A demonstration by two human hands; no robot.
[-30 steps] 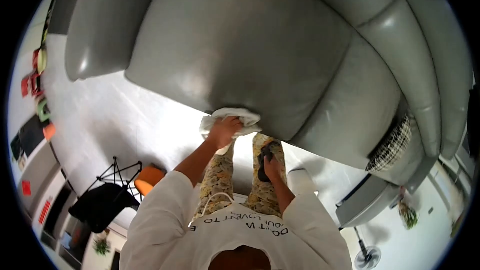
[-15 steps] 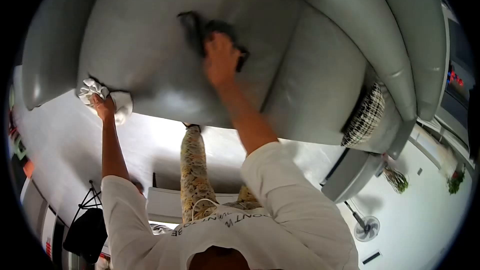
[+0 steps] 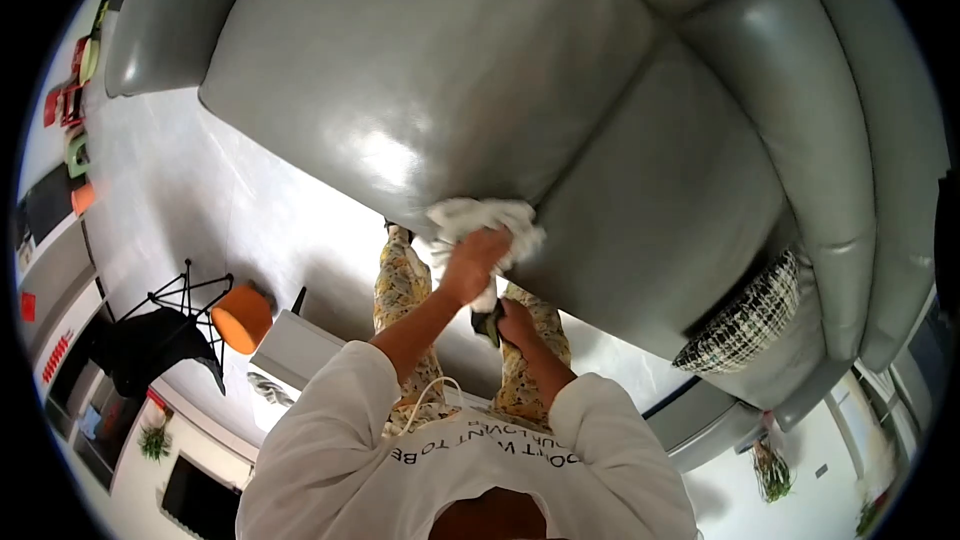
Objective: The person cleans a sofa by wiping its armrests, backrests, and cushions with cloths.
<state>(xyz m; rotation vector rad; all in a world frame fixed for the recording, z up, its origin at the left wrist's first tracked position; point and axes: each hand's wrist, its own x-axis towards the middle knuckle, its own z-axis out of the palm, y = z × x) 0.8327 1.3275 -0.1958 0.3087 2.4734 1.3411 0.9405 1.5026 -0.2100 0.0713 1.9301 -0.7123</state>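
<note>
At the grey leather sofa [image 3: 420, 60], the left hand [image 3: 480, 262] grips a bunched white cloth [image 3: 478, 212], the right hand [image 3: 517, 326] clasps a dark object [image 3: 486, 324], and wiping seems part-done, its extent unclear.

The person wears a loose white soft-fabric top [image 3: 430, 470] with a rounded neckline [image 3: 520, 481]. Its wide white sleeves [image 3: 345, 405] crease softly and end around the elbows. Black capital lettering [image 3: 480, 430] runs in two curved lines across the chest, "TO BE" legible, some other letters broken by folds. Below are patterned trousers [image 3: 402, 285] mottled yellow, grey and off-white with dark flecks, and a thin pale looped cord [image 3: 440, 378] at the waist. Small and partly covered, one foot seems to wear dark footwear [image 3: 390, 225].
</note>
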